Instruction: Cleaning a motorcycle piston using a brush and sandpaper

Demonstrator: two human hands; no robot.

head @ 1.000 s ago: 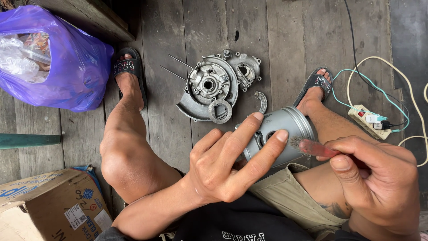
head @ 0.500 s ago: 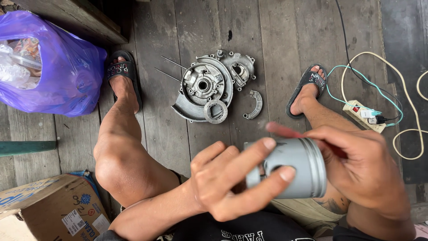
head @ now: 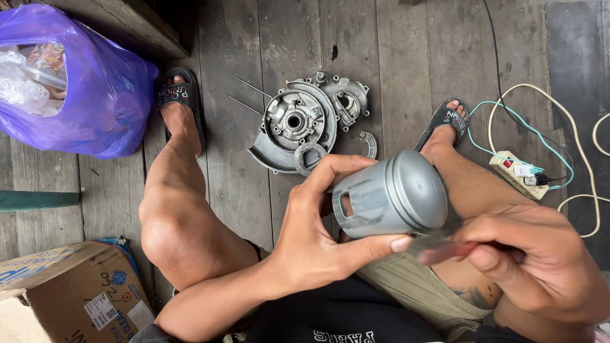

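Piston (head: 391, 194), grey metal and lying on its side, sits above the person's lap, pinched in the left hand (head: 314, 235) with the thumb over its top and the fingers curled under it. Just right of the piston, the right hand (head: 530, 263) is closed around a red-handled brush (head: 445, 249) whose blurred bristles meet its lower edge. Beyond the piston, an engine cover (head: 298, 124) lies on the plank floor (head: 406, 57) between two sandalled feet. Far left of the piston rests a purple bag (head: 95, 95); far right, a power strip (head: 518, 173).
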